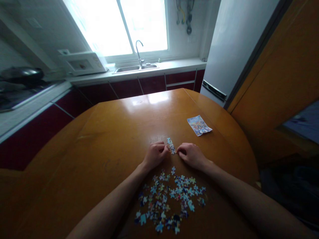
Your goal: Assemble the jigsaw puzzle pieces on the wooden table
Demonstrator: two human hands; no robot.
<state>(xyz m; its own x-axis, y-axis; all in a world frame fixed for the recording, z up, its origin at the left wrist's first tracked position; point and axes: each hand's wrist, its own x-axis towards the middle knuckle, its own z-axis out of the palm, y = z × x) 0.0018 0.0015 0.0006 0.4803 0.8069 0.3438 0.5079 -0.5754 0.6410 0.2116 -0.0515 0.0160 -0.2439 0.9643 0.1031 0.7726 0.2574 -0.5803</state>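
A narrow strip of joined jigsaw puzzle pieces [170,144] lies flat on the wooden table, pointing away from me. My left hand [156,154] is at its left side, fingers curled and fingertips at the near end of the strip. From the other side my right hand [191,154] meets the same end, thumb and forefinger pinched together. Whether a separate piece is between the fingers is too small to tell. One loose puzzle piece [173,170] sits just below the strip. Nearer to me is a spread pile of loose puzzle pieces [183,191], mostly light blue, between my forearms.
A creased picture sheet [199,125] lies on the wooden table [112,132], beyond my right hand. Behind the table run a counter with a sink [128,69], a microwave [83,63] and a stove with a pan [22,74]. A fridge [231,39] stands at the right.
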